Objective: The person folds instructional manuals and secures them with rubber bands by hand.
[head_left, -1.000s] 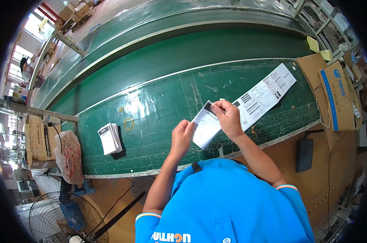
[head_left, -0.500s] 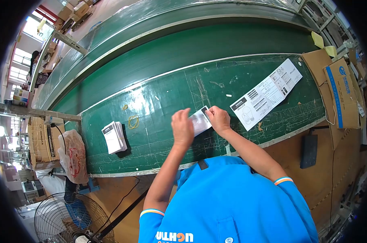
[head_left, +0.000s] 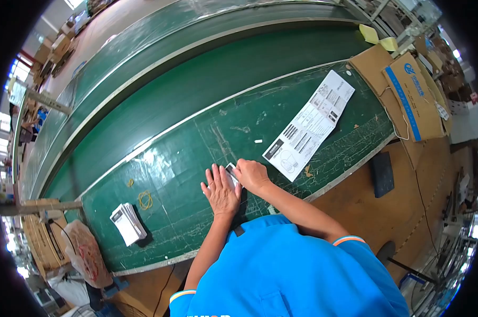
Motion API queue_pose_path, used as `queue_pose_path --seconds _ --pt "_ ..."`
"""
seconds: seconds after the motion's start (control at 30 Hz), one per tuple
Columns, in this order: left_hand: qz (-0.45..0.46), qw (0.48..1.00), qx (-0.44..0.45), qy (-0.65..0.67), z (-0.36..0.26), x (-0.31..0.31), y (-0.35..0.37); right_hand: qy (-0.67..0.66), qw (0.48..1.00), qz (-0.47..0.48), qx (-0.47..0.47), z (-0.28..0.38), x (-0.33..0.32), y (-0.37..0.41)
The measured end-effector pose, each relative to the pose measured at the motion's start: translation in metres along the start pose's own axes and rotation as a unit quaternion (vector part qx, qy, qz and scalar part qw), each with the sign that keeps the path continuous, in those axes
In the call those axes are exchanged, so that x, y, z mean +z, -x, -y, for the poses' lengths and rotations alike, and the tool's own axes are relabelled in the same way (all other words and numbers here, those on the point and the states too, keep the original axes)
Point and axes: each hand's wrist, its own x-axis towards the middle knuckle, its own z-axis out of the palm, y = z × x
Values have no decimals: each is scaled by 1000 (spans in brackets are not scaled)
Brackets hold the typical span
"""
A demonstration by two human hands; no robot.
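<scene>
On the green table, a small folded paper leaflet is mostly hidden under my hands. My left hand lies flat over it, fingers stretched out and slightly apart. Curled fingers of my right hand grip the leaflet's upper right edge. Further right, an unfolded leaflet with printed text and a bulb drawing lies flat. A stack of folded leaflets sits at the left, with yellow rubber bands near it.
A flattened cardboard box stands at the table's right end. A plastic bag hangs at the left end beside a cardboard carton. A raised rail runs along the far side.
My left hand has come down from above the leaflet and flattened over it, its fingers spreading. My right hand stays at the leaflet's edge. The whole view has shifted and turned.
</scene>
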Motion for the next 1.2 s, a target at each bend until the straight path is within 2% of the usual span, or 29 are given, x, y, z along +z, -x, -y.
queue_pose_path --seconds 0.03,0.1,0.13,0.17,0.2,0.23,0.27,0.3,0.33,0.37,0.43,0.47,0.53,0.6,0.63,0.7,0.77,0.9,0.97,1.03,1.07,1.1,1.13,1.17,1.2 --pt "-1 1000 10 0 -1 -4 -1 46 999 15 -6 5 -11 0" --pt "41 998 3 -52 -4 -10 0 -70 992 -21 -99 23 -47 13" --pt "38 999 2 -21 -2 -5 0 -192 969 70 -138 41 -72 22" --pt "41 999 15 -15 -1 -2 0 -297 916 157 -220 65 -109 38" --pt "23 999 13 -18 0 2 2 -401 825 261 -300 88 -146 59" --pt "4 1000 11 -20 0 3 2 -482 712 379 -342 102 -173 78" --pt "25 999 8 -37 -4 -4 1 -537 611 388 -432 116 -190 97" --pt "28 999 3 -37 -6 -6 0 -584 561 378 -449 125 -202 120" --pt "39 998 -5 -41 -8 -9 -1 -623 410 390 -540 140 -199 130" --pt "50 998 -15 -45 -10 -11 -1 -625 420 381 -537 146 -200 144" --pt "59 998 -12 -34 -13 -13 -3 -774 333 331 -424 155 -208 161" --pt "56 997 0 -45 -13 -15 -6 -737 366 340 -456 148 -213 159" --pt "53 997 9 -60 -14 -10 -7 -703 377 356 -486 140 -207 163" --pt "22 996 82 41 -10 1 -9 -669 383 366 -521 138 -205 164" --pt "25 995 86 40 -10 2 -10 -687 389 351 -504 137 -208 164" --pt "12 993 98 -65 -13 3 -7 -708 400 327 -482 135 -211 166" --pt "22 994 89 -62 -16 0 -8 -751 401 307 -425 132 -211 171" --pt "35 993 91 -66 -23 -4 -7 -748 409 258 -455 124 -212 172" --pt "47 993 82 -73 -21 -5 -8 -605 497 295 -548 100 -210 162" --pt "43 993 90 -68 -14 3 -10 -435 555 319 -633 77 -202 146" --pt "54 993 89 -64 -12 3 -11 -538 587 252 -550 64 -194 141" --pt "75 993 83 -47 -11 1 -11 -554 697 281 -357 41 -189 133" --pt "95 992 83 -29 -6 0 -14 -486 831 186 -198 22 -180 126" --pt "109 991 73 4 -4 -1 -16 -397 915 43 -55 -2 -151 117" --pt "89 992 77 47 4 5 -17 -300 950 -84 -32 -39 -116 108"
